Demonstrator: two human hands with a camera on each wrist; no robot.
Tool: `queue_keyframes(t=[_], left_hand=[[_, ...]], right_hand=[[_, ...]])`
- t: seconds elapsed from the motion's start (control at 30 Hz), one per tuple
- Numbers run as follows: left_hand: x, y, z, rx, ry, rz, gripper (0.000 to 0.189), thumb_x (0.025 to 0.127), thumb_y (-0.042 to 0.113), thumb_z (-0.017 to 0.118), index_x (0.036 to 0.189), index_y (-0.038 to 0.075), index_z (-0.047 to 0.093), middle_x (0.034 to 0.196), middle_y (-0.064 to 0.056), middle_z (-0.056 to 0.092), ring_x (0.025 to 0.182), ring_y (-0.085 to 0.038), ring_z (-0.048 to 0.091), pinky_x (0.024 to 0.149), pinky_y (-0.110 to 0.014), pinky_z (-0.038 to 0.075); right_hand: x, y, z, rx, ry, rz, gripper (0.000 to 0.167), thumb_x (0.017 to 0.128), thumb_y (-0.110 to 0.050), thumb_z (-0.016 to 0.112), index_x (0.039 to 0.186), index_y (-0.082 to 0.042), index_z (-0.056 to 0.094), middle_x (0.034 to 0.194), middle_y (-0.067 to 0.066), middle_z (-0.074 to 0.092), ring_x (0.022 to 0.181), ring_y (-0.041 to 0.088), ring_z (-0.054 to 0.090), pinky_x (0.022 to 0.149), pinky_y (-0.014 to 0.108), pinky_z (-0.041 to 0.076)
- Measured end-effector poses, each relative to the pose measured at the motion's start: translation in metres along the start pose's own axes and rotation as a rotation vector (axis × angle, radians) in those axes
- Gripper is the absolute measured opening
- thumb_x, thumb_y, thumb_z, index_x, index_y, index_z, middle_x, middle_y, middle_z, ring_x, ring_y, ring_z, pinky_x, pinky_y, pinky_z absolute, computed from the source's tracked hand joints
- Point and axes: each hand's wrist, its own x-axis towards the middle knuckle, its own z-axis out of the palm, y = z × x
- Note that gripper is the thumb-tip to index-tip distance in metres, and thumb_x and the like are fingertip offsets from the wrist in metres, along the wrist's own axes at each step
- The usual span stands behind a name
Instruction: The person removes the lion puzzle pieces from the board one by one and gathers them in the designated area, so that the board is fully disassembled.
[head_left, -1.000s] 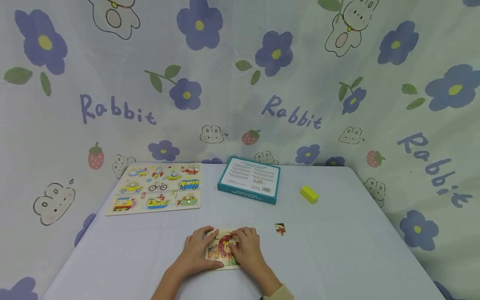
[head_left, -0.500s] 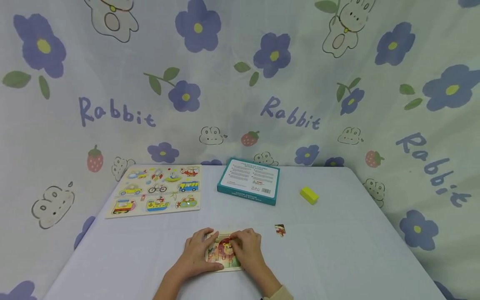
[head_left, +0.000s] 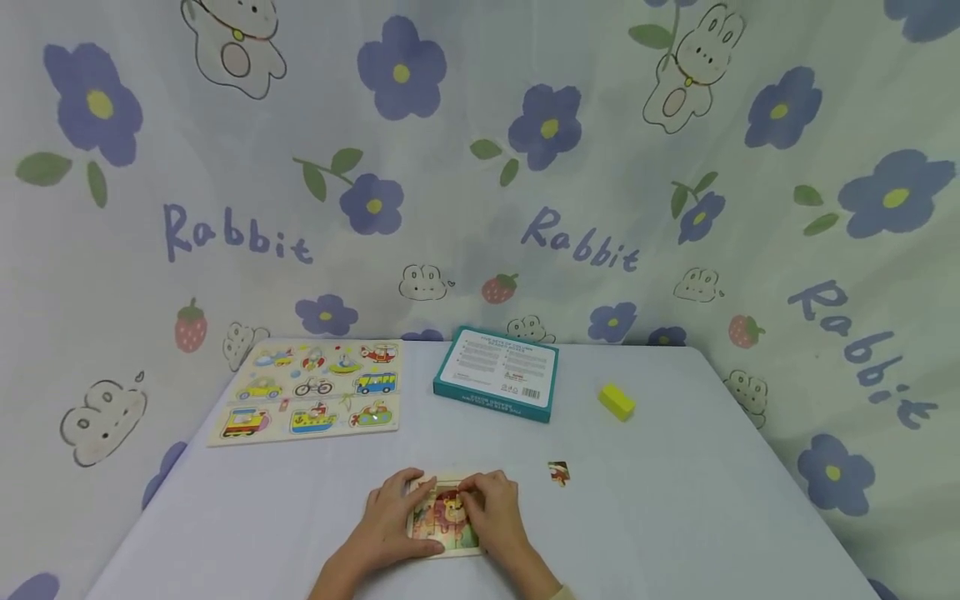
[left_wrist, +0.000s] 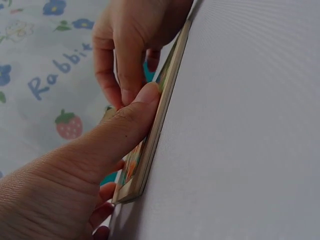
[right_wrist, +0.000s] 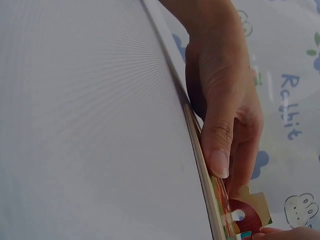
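A small wooden jigsaw puzzle board (head_left: 450, 533) with a lion picture lies flat on the table between both hands. My left hand (head_left: 390, 521) grips its left side, thumb on the near edge (left_wrist: 145, 155) and fingers toward the far edge. Over the board's upper right, my right hand (head_left: 495, 512) pinches a puzzle piece (right_wrist: 257, 205). That piece, cream and dark red, stands tilted above the board in the right wrist view. Only the right fingertips (right_wrist: 285, 233) show there. To the right lies a loose puzzle piece (head_left: 558, 473), touched by neither hand.
At the back left lies a wooden vehicle puzzle board (head_left: 311, 392). A teal and white box (head_left: 497, 373) lies at the back middle, with a yellow block (head_left: 617, 402) to its right. A flower-and-rabbit cloth (head_left: 450, 200) hangs behind the white table (head_left: 675, 517).
The whole scene sits slightly lower in the head view. My right fingers have shifted a little over the upper part of the puzzle; the left hand keeps its grip on the board.
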Motion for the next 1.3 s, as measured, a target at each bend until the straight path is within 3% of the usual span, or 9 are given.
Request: queue_keyframes(t=[0.53, 0.8, 0.93, 1.13, 1.3], left_hand=[[-0.003, 0.000, -0.001, -0.010, -0.023, -0.016, 0.095, 0.059, 0.070, 0.066, 0.132, 0.013, 0.051, 0.133, -0.011, 0.037, 0.124, -0.034, 0.030, 0.091, -0.056, 0.028], [-0.002, -0.001, -0.002, -0.011, 0.000, -0.016, 0.094, 0.059, 0.070, 0.067, 0.132, 0.013, 0.051, 0.133, -0.010, 0.038, 0.125, -0.033, 0.032, 0.092, -0.055, 0.029], [-0.001, 0.000, -0.003, -0.021, -0.002, -0.013, 0.093, 0.059, 0.069, 0.068, 0.131, 0.013, 0.052, 0.133, -0.010, 0.038, 0.125, -0.034, 0.032, 0.093, -0.055, 0.029], [-0.001, 0.001, -0.005, -0.032, 0.001, -0.023, 0.093, 0.058, 0.067, 0.070, 0.131, 0.014, 0.052, 0.134, -0.010, 0.038, 0.125, -0.034, 0.031, 0.094, -0.055, 0.028], [-0.003, 0.000, -0.005, -0.061, 0.003, -0.022, 0.093, 0.057, 0.065, 0.072, 0.131, 0.012, 0.052, 0.134, -0.011, 0.038, 0.125, -0.034, 0.032, 0.094, -0.055, 0.029]], right_hand=[[-0.004, 0.001, 0.000, 0.040, 0.007, -0.061, 0.013, 0.079, -0.009, 0.070, 0.080, -0.021, 0.065, 0.080, -0.014, 0.058, 0.076, 0.003, 0.046, 0.068, 0.026, 0.039], [-0.001, 0.000, -0.004, 0.050, 0.031, -0.077, 0.012, 0.079, -0.009, 0.070, 0.081, -0.019, 0.065, 0.081, -0.012, 0.057, 0.077, 0.004, 0.048, 0.067, 0.026, 0.042], [0.001, -0.001, -0.005, 0.052, 0.050, -0.056, 0.011, 0.079, -0.009, 0.070, 0.082, -0.019, 0.064, 0.081, -0.011, 0.058, 0.078, 0.005, 0.049, 0.068, 0.027, 0.043], [0.002, 0.001, -0.007, 0.033, 0.143, -0.049, 0.014, 0.077, -0.006, 0.071, 0.082, -0.017, 0.064, 0.079, -0.010, 0.060, 0.075, 0.006, 0.051, 0.065, 0.027, 0.043], [0.002, 0.003, -0.012, 0.053, 0.147, 0.044, 0.014, 0.078, -0.006, 0.070, 0.082, -0.018, 0.064, 0.079, -0.010, 0.058, 0.073, 0.005, 0.051, 0.063, 0.024, 0.043]])
